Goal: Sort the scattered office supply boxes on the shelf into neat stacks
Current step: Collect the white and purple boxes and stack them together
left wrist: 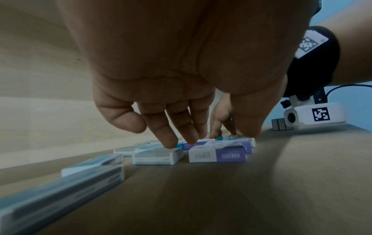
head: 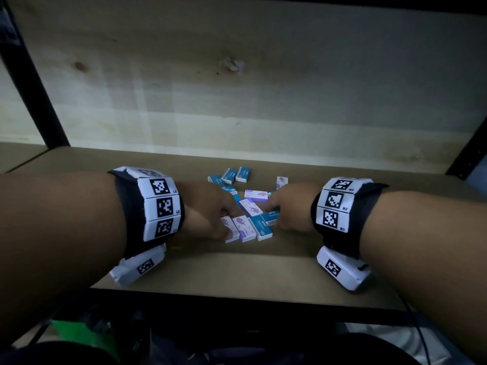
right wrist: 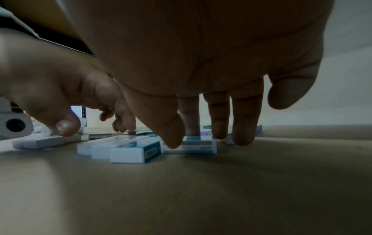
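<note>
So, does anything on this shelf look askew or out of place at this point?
Yes: the staple boxes lie scattered flat on the shelf at mixed angles, blue and purple mixed, no stacks yet. Only three near the left hand sit side by side. The right hand touches a blue box. No damage shows.

Brown shelf (head: 263, 270) under scattered staple boxes (head: 257, 196)
</note>
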